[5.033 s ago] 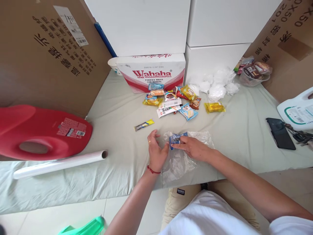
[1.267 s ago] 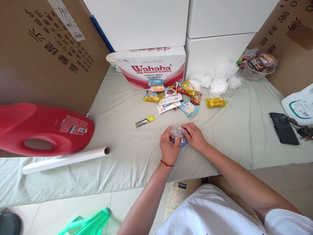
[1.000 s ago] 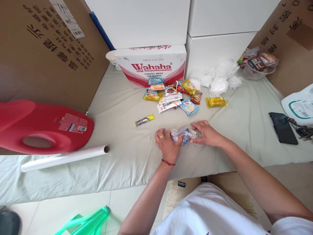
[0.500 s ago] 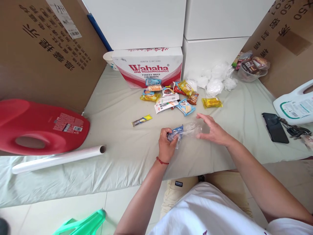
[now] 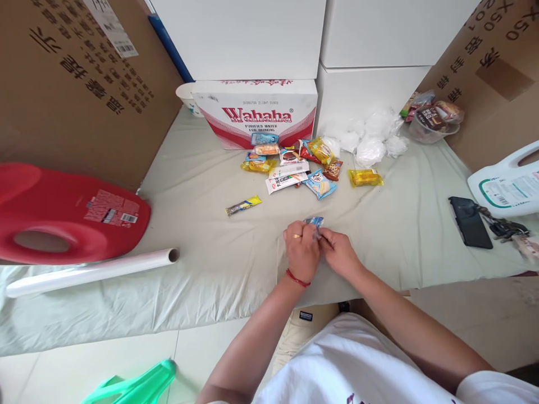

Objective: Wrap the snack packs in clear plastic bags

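My left hand (image 5: 302,249), with a ring and a red bracelet, is closed around a blue snack packet (image 5: 315,220) low over the cloth. Only the packet's top end shows above the fingers. My right hand (image 5: 341,255) meets the left and pinches clear plastic wrap (image 5: 319,230) at the packet's side; most of the wrap is hidden by the fingers. Beyond the hands lies a thin yellow-and-dark snack bar (image 5: 243,206). Farther back is a pile of wrapped snacks (image 5: 290,168), with a yellow packet (image 5: 365,178) to its right.
A Wahaha carton (image 5: 256,115) stands behind the pile, beside crumpled clear plastic bags (image 5: 373,140). On the left are a red jug (image 5: 105,207) and a white roll (image 5: 96,270). On the right are a phone (image 5: 469,221), keys, a white jug (image 5: 505,182) and a snack tub (image 5: 429,132).
My right hand has moved left from its open pose and closed on the plastic wrap. The left hand has shifted slightly right and turned over the packet. The loose wrap is now gathered in.
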Available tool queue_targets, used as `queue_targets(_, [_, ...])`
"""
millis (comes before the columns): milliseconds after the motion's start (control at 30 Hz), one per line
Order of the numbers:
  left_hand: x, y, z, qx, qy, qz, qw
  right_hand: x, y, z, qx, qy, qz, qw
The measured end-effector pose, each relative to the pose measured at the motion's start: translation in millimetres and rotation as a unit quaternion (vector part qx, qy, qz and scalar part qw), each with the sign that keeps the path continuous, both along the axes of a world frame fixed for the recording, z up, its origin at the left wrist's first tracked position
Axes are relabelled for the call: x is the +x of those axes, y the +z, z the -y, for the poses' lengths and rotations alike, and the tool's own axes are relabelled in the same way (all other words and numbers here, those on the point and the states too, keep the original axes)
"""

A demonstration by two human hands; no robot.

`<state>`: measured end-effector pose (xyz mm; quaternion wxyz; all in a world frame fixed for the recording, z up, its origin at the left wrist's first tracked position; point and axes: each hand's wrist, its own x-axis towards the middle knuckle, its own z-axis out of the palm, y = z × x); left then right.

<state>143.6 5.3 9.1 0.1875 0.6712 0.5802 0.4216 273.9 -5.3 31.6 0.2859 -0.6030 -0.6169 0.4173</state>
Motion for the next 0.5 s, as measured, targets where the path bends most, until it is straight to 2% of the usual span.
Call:
queue_targets(33, [3.4, 1.6, 1.6, 0.007, -0.003, -0.001, 1.000, -5.8, -2.5, 3.8, -0.030, -0.030, -0.091, 0.995])
queue_targets(100, [5.9, 4.2, 5.5, 0.022, -0.044, 0.027, 0.998, -12.5, -4.6, 8.5, -0.090, -0.074, -0.257, 0.959])
queue_targets(200, [3.5, 4.4, 13.4, 0.016, -0.131, 0.118, 0.984, -13.8, -1.7, 10.1, -0.156, -0.092, -0.403, 0.897])
queue_targets(300, [3.6, -1.1, 19.2, -0.053, -0.156, 0.243, 0.956, -13.9, 0.7, 6.5, -0.162, -0.116, -0.436, 0.878])
queue_targets(367, [4.5, -5.2, 18.4, -0.089, -0.155, 0.346, 0.921, -14.7, -0.9, 2.1, -0.150, -0.135, -0.439, 0.875])
queue_targets(433, [2.8, -6.8, 13.7, -0.098, -0.117, 0.441, 0.884, -14.0, -4.0, -2.6, -0.141, -0.158, -0.447, 0.869])
queue_targets(500, [-2.6, -5.4, 7.3, -0.111, -0.026, 0.481, 0.869, -10.8, -7.1, -6.2, -0.120, -0.189, -0.459, 0.860])
